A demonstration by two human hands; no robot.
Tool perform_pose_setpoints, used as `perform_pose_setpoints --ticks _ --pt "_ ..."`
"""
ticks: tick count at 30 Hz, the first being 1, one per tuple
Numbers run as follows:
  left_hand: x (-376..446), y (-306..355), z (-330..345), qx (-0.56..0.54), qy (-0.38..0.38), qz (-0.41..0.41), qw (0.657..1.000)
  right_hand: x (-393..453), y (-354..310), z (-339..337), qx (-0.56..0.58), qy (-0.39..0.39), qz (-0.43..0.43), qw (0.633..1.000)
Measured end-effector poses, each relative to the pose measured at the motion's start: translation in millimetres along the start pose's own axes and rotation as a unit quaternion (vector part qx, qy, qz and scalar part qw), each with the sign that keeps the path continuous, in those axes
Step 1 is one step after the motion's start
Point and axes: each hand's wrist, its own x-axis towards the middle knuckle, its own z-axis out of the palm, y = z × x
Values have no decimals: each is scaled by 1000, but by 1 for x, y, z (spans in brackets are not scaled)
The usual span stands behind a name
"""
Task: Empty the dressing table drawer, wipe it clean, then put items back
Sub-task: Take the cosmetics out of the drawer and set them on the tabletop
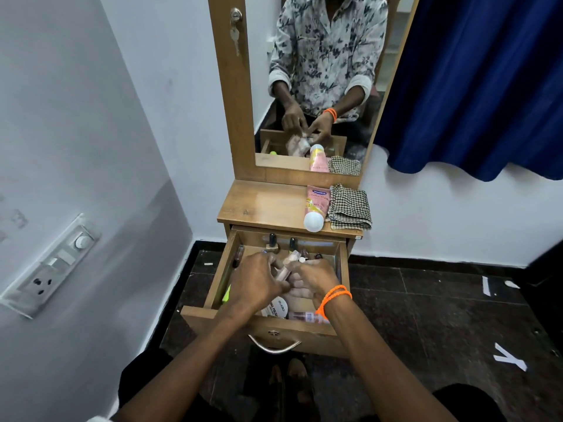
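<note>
The drawer (275, 322) is pulled open and mostly full. Only a pink tube (315, 208) lies by the table top's (262, 205) right edge, touching a folded cloth (350, 207). The left hand (259, 281) and right hand (313, 278) both curl around small pale bottles (289, 263) mid-drawer. Emptying has only begun; wiping and refilling wait

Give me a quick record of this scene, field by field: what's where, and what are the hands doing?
drawer: pulled open, still holds items
left hand: over the drawer, fingers curled around pale tubes
right hand: over the drawer, also gripping the tubes
tabletop: holds a pink tube lying flat and a folded checked cloth beside it
back of drawer: two dark-capped bottles standing
front of drawer: round compact
stage: emptying, wiping not yet begun
</note>
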Motion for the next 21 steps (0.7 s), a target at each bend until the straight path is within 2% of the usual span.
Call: perform_pose_setpoints --ticks 4,7,10,12,15,18,21 --pt "7 -12 -13 -76 -71 18 994 0 -4 -3 32 20 -6 999" --pt "8 -21 -9 -62 -104 -3 993 11 0 6 -41 48 -22 998" --pt "8 -39 7 -58 -65 -41 995 26 16 17 -123 53 -22 991" --pt "10 -50 14 -57 -45 -64 995 41 30 20 -132 67 -13 989" --pt "18 -62 19 6 -65 -103 993 56 50 24 -144 79 -3 986" --pt "25 -69 22 23 -73 -142 987 84 72 25 -182 90 -6 979" --pt "29 -71 29 33 -54 -162 985 57 59 29 -202 85 -9 976"
